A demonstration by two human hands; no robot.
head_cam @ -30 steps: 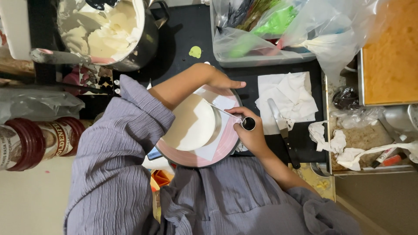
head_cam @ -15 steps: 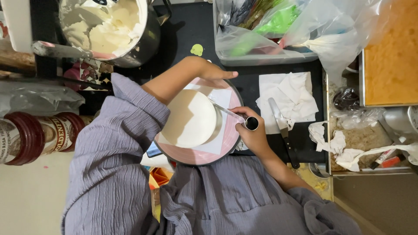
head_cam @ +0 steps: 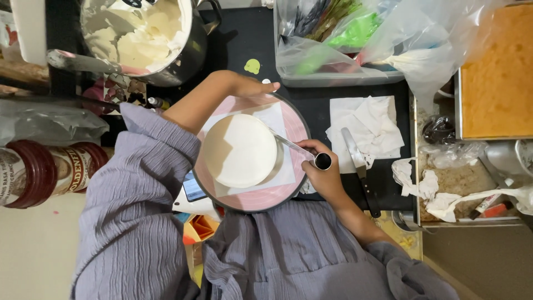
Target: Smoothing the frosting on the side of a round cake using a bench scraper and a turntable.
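A small round cake covered in smooth white cream sits on a white paper square atop a pink turntable. My right hand grips the handle of a metal spatula whose blade rests against the cake's right side. My left hand reaches over from the left and touches the turntable's far rim, fingers apart.
A steel bowl of white cream stands at the far left. A knife lies on crumpled paper towels to the right. A plastic tub of bagged colours is behind, a tray of sponge cake at far right, jars at left.
The cake has turned on the turntable and my left hand has shifted along the far rim. The spatula stays against the cake's side.
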